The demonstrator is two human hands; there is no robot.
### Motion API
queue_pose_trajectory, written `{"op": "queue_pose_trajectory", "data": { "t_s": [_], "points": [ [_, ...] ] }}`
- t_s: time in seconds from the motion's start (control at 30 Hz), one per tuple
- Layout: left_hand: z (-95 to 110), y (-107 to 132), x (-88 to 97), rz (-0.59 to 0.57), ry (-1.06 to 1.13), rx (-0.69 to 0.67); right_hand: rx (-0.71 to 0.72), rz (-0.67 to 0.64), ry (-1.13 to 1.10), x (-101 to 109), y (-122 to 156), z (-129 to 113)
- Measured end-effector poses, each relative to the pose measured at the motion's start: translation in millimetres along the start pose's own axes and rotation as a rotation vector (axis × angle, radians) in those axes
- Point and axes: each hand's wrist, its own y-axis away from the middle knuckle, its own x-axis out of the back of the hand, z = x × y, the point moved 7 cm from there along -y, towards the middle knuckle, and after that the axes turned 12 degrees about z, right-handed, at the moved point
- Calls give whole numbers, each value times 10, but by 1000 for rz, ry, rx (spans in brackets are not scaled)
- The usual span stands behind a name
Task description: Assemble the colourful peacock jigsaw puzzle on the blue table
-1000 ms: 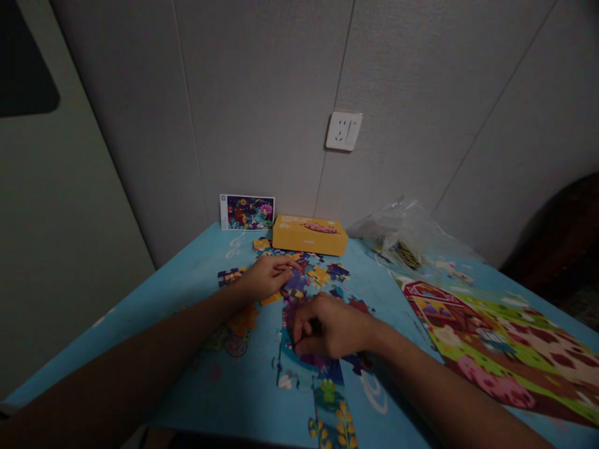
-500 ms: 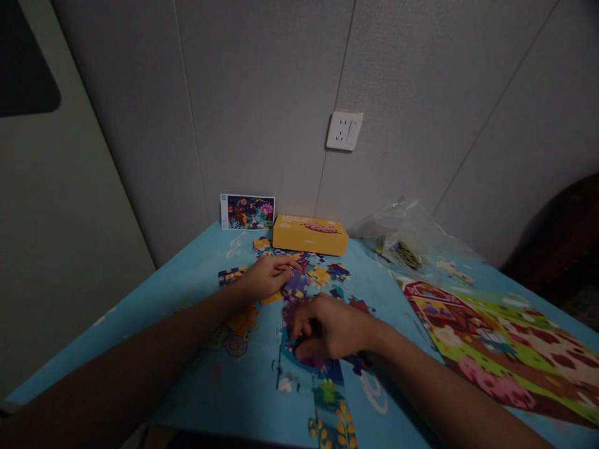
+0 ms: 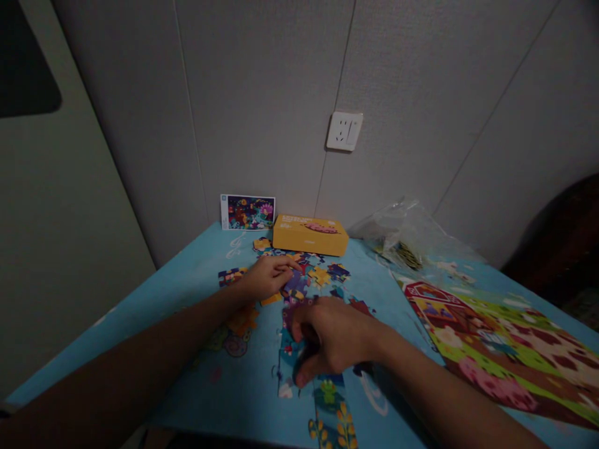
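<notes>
A partly joined jigsaw puzzle [image 3: 331, 394] with a green frog and yellow plants runs along the front middle of the table. My right hand [image 3: 334, 333] is over its joined part, palm down. Thumb and index finger are curved and apart, the thumb tip touching or just above the pieces; the other fingers are mostly hidden. Farther back, my left hand [image 3: 267, 276] lies with its fingers stretched out beside a purple puzzle piece [image 3: 296, 284], apparently gripping nothing. Loose pieces surround it, among them a yellow piece [image 3: 319, 275] and a dark blue piece [image 3: 338, 272].
A yellow box [image 3: 309, 236] stands near the wall, beside an upright picture card [image 3: 248, 212]. At the back right lies a clear plastic bag [image 3: 407, 234] with something inside. A farm-scene puzzle [image 3: 500, 349] covers the right side of the blue table [image 3: 196, 399].
My right thumb has moved down toward the table's front edge, widening its gap from the index finger. The left hand has stayed in place.
</notes>
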Motion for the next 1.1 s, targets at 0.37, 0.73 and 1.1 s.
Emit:
{"op": "queue_pose_trajectory", "data": {
  "t_s": [0.37,0.73,1.1],
  "points": [
    [-7,1,7,-7,7,8,3,-11,32,6,16,-104],
    [23,2,7,1,12,11,-16,-4,121,7,39,-41],
    [12,3,-7,-17,30,40,5,-20,100,-33,78,-216]
  ]
}}
